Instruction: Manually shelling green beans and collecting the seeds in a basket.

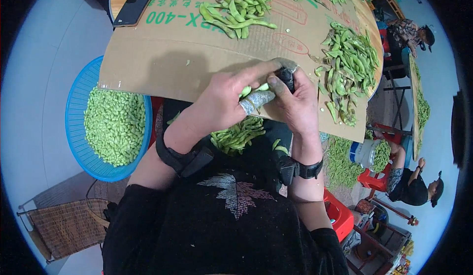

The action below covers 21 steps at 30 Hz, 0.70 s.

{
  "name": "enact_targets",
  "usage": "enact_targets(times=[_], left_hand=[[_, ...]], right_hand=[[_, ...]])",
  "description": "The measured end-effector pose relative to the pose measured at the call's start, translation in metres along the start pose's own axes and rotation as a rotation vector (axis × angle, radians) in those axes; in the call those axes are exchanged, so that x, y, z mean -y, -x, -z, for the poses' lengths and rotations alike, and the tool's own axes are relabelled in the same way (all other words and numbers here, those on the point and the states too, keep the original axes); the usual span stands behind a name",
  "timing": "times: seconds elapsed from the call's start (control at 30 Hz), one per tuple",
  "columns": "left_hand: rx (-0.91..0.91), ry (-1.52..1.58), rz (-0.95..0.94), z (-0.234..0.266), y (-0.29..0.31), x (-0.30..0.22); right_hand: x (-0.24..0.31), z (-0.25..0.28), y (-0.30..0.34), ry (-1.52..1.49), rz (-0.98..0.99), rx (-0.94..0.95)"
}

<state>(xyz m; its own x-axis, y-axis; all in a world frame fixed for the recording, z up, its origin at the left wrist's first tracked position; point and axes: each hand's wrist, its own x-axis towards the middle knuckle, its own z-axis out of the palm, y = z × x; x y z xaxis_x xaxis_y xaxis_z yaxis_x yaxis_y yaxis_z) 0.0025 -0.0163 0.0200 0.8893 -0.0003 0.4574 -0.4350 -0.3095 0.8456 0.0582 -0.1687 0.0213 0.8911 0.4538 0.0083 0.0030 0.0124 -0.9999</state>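
Note:
Both hands meet over the near edge of a brown cardboard sheet (162,53). My left hand (224,100) is closed, its thumb wrapped in blue-and-white cloth. Light green soybeans (245,92) show between its fingers. Facing it, my right hand (300,100) has bent fingers, with grey and black wraps on some of them. Its thumb presses toward the index finger beside a pale green piece at the left fingers; whatever lies in its grip is hidden. Below the hands, green pods (239,136) rest on my lap.
Piles of soybean pods (350,61) and more pods (239,9) lie on the cardboard. A blue basket (72,122) of shelled beans stands at left, above a wicker chair (69,228). At right are red stools (340,216), a white bucket (362,153) and two people (416,186).

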Motion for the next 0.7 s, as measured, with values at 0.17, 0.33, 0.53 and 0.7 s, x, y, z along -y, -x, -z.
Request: enact_targets(times=[0.17,0.33,0.53,0.7], left_hand=[[0.159,-0.221,-0.160,0.015,0.004,0.012],[-0.091,0.259,0.133,0.011,0.003,0.015],[-0.360,0.846,0.462,0.030,0.009,0.028],[-0.292,1.013,0.488,0.024,0.004,0.024]], right_hand=[[-0.003,-0.013,0.005,-0.721,-0.243,0.014],[0.000,-0.015,-0.011,-0.878,-0.234,0.028],[0.043,0.004,-0.040,0.390,-0.109,0.516],[0.006,0.024,-0.115,1.242,0.311,-0.021]])
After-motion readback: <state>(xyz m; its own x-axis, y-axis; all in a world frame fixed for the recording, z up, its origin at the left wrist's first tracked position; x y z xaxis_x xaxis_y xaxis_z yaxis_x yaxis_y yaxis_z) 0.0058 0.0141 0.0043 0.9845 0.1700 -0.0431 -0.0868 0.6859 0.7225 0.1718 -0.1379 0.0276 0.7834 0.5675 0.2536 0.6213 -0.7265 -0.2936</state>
